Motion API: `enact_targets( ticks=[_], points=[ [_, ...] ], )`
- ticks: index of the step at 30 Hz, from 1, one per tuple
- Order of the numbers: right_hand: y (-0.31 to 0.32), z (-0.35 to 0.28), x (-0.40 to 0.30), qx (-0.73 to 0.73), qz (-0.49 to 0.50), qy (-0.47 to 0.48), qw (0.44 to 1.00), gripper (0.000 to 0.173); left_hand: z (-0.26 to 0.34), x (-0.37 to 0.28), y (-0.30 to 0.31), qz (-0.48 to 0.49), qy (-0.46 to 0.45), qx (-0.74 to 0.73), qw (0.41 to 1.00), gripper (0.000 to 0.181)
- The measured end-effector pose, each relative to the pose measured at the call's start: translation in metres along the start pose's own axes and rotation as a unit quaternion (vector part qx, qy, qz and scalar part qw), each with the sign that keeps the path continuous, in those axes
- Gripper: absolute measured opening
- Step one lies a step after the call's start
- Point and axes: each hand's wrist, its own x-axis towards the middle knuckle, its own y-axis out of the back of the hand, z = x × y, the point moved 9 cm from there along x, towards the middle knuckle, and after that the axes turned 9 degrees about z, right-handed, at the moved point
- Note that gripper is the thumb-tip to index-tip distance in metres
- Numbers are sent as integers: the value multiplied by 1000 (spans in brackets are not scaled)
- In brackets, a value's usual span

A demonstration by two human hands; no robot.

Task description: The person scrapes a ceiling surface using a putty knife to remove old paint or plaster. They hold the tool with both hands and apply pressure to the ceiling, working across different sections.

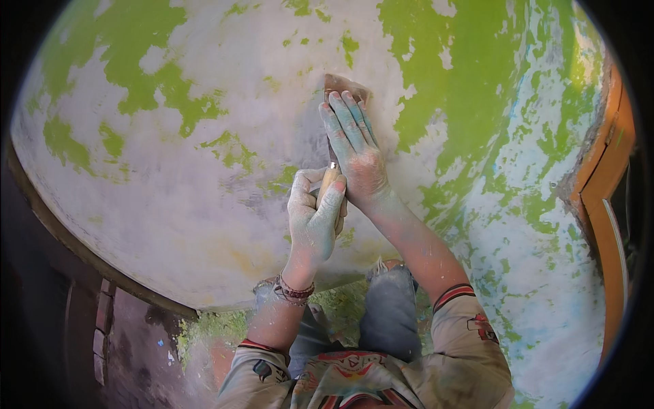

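My left hand [316,214] is closed around the wooden handle of a paint scraper [347,87], thumb along the handle. My right hand [355,138] lies flat over the scraper's metal blade, its fingers extended and pointing up towards the blade's wide edge. The blade rests against a wall [245,102] with patches of green paint and bare pale plaster. Both hands are coated in pale dust. Part of the blade is hidden under my right fingers.
An orange frame [603,168] stands at the right edge, beside broken plaster. Green paint flakes [214,330] cover the floor by my knees. A row of bricks [102,335] lies at the lower left, beyond the wall's dark edge.
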Motion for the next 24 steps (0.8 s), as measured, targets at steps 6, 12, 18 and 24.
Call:
enact_targets(
  ticks=[6, 12, 18, 24],
  points=[
    [2, 7, 16, 1, 2, -24, 1000, 68, 5, 8, -6, 3, 28, -44, 999, 15],
    [11, 5, 30, 12, -6, -25, 1000, 68, 20, 10, -17, 1, 32, -80, 996, 16],
    [12, 9, 18, -10, 13, -37, 999, 67, 10, 8, -14, -23, 47, -46, 998, 17],
    [19, 11, 41, 8, 37, -48, 998, 63, 29, 13, -24, 4, 30, -52, 998, 15]
  ],
)
